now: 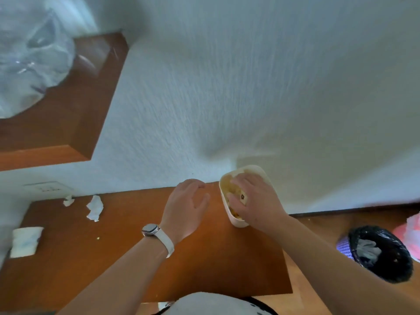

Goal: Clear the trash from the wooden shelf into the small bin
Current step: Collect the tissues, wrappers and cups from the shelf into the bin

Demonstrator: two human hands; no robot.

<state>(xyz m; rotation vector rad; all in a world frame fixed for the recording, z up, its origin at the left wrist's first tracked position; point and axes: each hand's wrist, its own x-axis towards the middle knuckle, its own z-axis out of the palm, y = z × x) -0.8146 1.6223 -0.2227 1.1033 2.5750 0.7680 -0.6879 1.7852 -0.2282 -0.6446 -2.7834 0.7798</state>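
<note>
Right now my right hand [254, 201] lies across the open top of a cream-white oval container [236, 220] at the back of the wooden shelf [204, 264], against the white textured wall [227, 87]. Yellowish scraps show inside it beneath my fingers, along with a small pale piece bearing a dark mark. My hand covers most of the opening, so I cannot tell whether my fingers are pinching anything or only resting there. My left hand [185, 208] hovers just beside the container with fingers loosely spread, gripping nothing; a white watch [151, 229] with a pale strap sits on that wrist.

Further left on the shelf I count three bits of white trash: a small crumpled scrap [68, 200] near the wall, a larger crumpled tissue [95, 208] next to it, and a folded white wad [25, 241] close to the left edge. A tiny yellow crumb [98, 238] lies between them and my arm.

One small bin [381, 255] stands on the floor to the right, below the shelf; it is lined with a black bag over a purple mesh wall, and something pale and crumpled already lies inside. Something pink [411, 230] is cut off at the right edge. A second, higher wooden shelf [75, 105] at upper left carries a clear plastic bag [29, 60], blurred and cropped by the frame.
</note>
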